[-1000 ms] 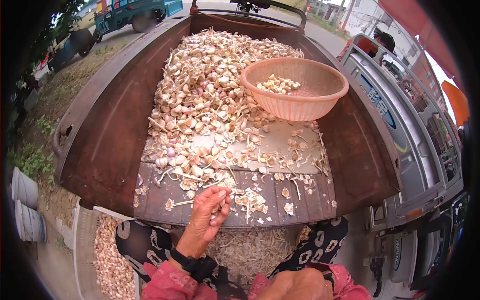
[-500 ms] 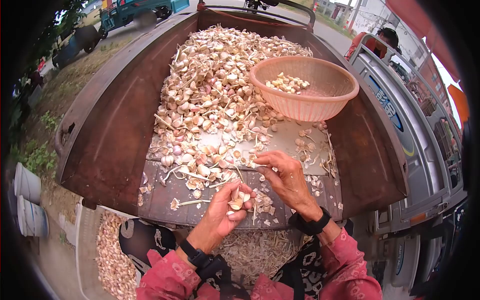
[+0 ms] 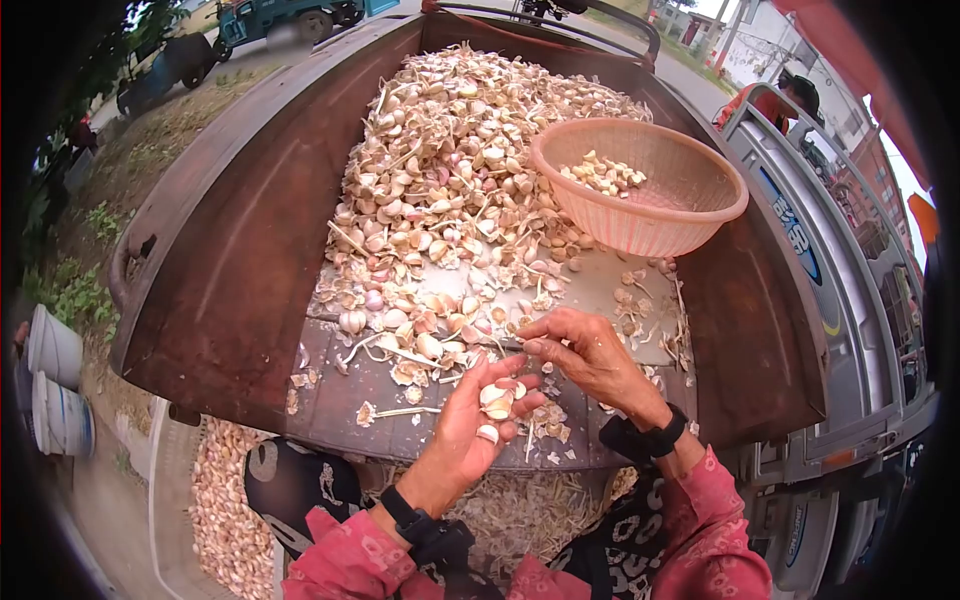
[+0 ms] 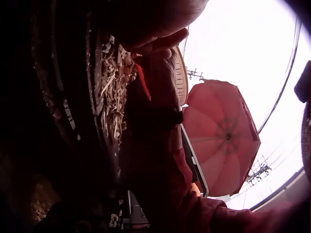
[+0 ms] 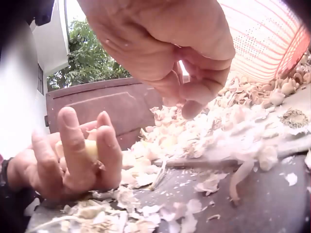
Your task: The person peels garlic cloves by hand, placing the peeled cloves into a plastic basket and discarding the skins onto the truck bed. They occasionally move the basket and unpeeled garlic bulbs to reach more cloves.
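Observation:
Several pale garlic cloves (image 3: 497, 402) lie in the upturned left hand (image 3: 470, 420), whose curled fingers hold them. The right wrist view shows the left hand (image 5: 73, 160) from the side, a yellowish clove partly visible between its fingers. Just to the right and above, the right hand (image 3: 590, 362) bends its fingers, thumb and fingertips close together over the litter of skins; no item shows plainly between them. From the right wrist view, the right hand (image 5: 170, 48) hangs above the garlic heap (image 5: 194, 131). The left wrist view is dark, with hand parts at its top.
A large garlic heap (image 3: 450, 130) fills the back of the rusty cart bed (image 3: 240, 230). A pink basket (image 3: 640, 230) with peeled cloves stands on its right. Loose skins and stems litter the front boards. A crate (image 3: 165, 480) of cloves stands lower left, near white buckets (image 3: 60, 415).
The right hand has come up from the bottom edge to beside the left hand. The left hand has turned palm up, showing its cloves. The whole head view has shifted slightly.

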Tool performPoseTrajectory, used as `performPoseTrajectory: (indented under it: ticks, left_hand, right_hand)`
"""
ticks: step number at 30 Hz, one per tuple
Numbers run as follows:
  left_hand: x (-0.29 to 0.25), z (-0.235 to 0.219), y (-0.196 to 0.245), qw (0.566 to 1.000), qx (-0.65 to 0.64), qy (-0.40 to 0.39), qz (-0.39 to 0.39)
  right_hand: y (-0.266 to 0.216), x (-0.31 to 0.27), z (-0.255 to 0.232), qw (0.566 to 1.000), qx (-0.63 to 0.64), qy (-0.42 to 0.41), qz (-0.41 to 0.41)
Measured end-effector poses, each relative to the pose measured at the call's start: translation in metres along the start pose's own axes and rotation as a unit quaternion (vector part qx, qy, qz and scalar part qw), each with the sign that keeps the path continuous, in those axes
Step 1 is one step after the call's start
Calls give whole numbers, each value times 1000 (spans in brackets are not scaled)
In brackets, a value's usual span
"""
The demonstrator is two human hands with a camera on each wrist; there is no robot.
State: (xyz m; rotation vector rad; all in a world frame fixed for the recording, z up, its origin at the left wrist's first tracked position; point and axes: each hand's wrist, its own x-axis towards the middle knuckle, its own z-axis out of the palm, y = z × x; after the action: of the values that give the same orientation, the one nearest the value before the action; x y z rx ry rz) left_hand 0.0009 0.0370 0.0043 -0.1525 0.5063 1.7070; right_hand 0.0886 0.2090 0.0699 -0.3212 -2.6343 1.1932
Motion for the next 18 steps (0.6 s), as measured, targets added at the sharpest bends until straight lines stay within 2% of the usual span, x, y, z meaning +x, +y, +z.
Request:
performPoseTrajectory:
  ticks: [1, 2, 4, 5, 9, 11, 12, 14, 15, 16, 18]
  left_hand:
    - [1, -2, -1, 1000, -3, 2, 4]
    - [1, -3, 0, 1000, -4, 5, 9]
    - [1, -7, 1, 1000, 0, 13, 14]
    - [0, -10, 1, 1000, -5, 8, 16]
    - [0, -16, 1, 1000, -21, -8, 18]
    - [0, -13, 0, 999, -21, -15, 20]
    - [-4, -6, 1, 999, -30, 6, 21]
    - [-6, -2, 3, 998, -41, 30, 24]
    - [-6, -2, 3, 997, -65, 25, 34]
    - [-6, -1, 4, 995, -89, 20, 43]
    - [-7, 0, 5, 994, -99, 19, 42]
  right_hand:
    - [7, 11, 2, 996, -64, 40, -47]
    - [18, 22, 4, 996, -62, 39, -49]
    - [46, 43, 12, 984, -162, 67, -37]
    - [66, 49, 17, 970, -232, 54, -47]
    - [53, 51, 16, 973, -230, 29, -16]
    - [50, 45, 10, 986, -157, 57, 13]
    - [39, 42, 7, 986, -157, 55, 12]
    - [8, 33, 1, 999, 3, 11, 41]
    - [-4, 27, 2, 996, 79, -47, 24]
    - [-6, 31, 5, 995, 79, -48, 24]
    - [-11, 40, 12, 997, -43, -9, -65]
